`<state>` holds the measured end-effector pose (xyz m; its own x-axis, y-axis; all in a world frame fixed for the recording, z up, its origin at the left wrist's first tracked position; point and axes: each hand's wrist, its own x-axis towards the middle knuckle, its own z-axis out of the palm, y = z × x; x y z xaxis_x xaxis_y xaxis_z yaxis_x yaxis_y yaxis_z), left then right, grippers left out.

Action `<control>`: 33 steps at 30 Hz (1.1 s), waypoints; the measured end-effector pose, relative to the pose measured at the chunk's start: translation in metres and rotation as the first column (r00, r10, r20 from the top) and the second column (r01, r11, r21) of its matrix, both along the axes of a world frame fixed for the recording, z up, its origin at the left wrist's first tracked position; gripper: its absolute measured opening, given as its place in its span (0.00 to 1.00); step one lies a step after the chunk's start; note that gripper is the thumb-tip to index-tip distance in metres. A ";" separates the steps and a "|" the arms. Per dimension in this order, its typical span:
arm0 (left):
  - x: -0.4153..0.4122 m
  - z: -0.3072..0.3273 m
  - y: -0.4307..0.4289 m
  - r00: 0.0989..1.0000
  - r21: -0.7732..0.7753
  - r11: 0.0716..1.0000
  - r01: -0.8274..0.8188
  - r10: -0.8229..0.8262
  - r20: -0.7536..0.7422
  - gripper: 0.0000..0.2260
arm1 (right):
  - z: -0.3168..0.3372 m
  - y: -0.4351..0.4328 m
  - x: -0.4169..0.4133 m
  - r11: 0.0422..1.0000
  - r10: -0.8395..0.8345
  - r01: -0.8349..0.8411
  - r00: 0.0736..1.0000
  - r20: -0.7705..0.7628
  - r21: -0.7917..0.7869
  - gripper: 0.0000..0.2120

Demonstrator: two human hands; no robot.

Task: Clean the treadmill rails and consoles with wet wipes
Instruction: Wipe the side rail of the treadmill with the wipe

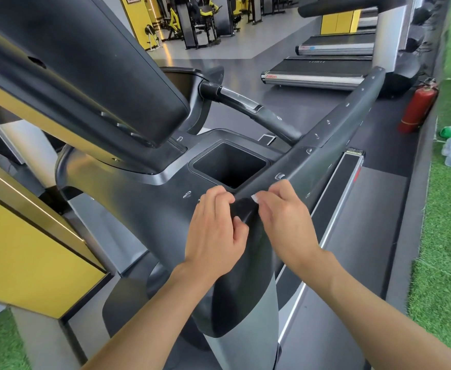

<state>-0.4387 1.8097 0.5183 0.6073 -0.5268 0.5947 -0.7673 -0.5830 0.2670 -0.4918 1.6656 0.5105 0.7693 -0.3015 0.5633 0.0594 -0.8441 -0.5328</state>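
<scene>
The left hand (213, 231) is gripping the near end of the side rail (333, 129), with fingers curling over its top edge and the thumb pressing on its dark face. The right hand (285, 217) is resting just beside it on the same rail, its curled fingers pinching a small white scrap, apparently the wet wipe (254, 198), which is mostly hidden. Both hands are sitting just in front of the square cup holder (229, 164), below the tilted console (85, 84). A red fire extinguisher (419, 105) is standing well beyond the rail.
</scene>
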 end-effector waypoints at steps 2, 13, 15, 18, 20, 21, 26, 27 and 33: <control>0.000 0.000 0.000 1.000 -0.037 0.999 0.028 -0.027 0.007 0.14 | 0.008 0.000 0.007 0.999 0.005 -0.006 0.999 -0.035 -0.049 0.04; 0.000 0.001 0.000 0.999 -0.119 0.992 0.052 -0.052 0.001 0.17 | 0.034 0.005 0.029 0.984 0.087 -0.114 0.978 -0.189 -0.137 0.08; 0.000 0.000 0.000 0.999 -0.110 0.993 0.036 -0.037 -0.005 0.17 | 0.035 0.005 0.029 0.984 0.074 -0.100 0.983 -0.171 -0.146 0.08; 0.000 0.000 0.001 0.999 -0.111 0.993 0.035 -0.037 -0.017 0.17 | 0.032 0.007 0.027 0.974 0.140 -0.169 0.973 -0.181 -0.154 0.08; 0.000 0.000 0.001 1.000 -0.100 0.995 0.028 -0.029 -0.004 0.17 | 0.030 0.000 0.027 0.986 0.093 -0.110 0.987 -0.129 -0.123 0.09; -0.001 0.000 0.000 1.000 -0.089 0.996 0.020 -0.020 0.001 0.16 | 0.028 -0.003 0.027 0.992 0.072 -0.082 0.992 -0.101 -0.099 0.12; 0.002 0.006 -0.004 0.994 0.135 0.990 -0.046 0.032 0.105 0.10 | 0.015 -0.001 0.015 0.992 0.090 -0.096 0.993 -0.074 -0.081 0.12; 0.003 0.008 -0.005 0.994 0.171 0.984 -0.052 0.035 0.104 0.11 | 0.013 -0.004 0.013 0.998 0.044 -0.046 0.998 -0.054 -0.031 0.11; 0.009 0.018 -0.023 0.996 0.242 0.970 -0.010 -0.012 0.090 0.12 | -0.010 0.001 -0.004 0.986 -0.007 0.000 0.999 0.042 0.167 0.07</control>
